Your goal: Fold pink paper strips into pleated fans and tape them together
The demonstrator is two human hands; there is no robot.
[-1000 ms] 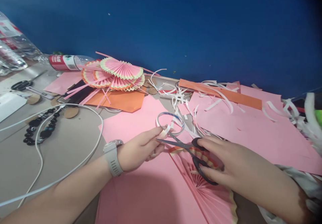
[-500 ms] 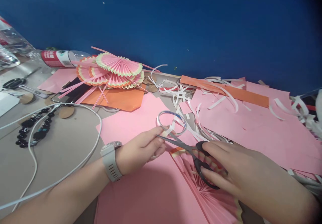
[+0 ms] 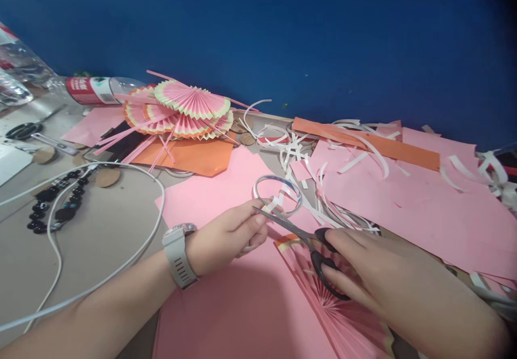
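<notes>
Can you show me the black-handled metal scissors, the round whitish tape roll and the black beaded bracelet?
Scissors (image 3: 301, 233): head view, blade near the pivot.
Tape roll (image 3: 299, 198): head view, right side of its ring.
Bracelet (image 3: 63, 214): head view, large bead.

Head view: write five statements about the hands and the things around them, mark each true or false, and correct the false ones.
1. The right hand holds scissors. True.
2. The left hand pinches a white strip. True.
3. The grey-strapped watch is worn on the right arm. False: it is on the left.
4. The beaded bracelet is white. False: it is mostly black.
5. The bottle with the red-and-white label stands upright. False: it lies on its side.
</notes>
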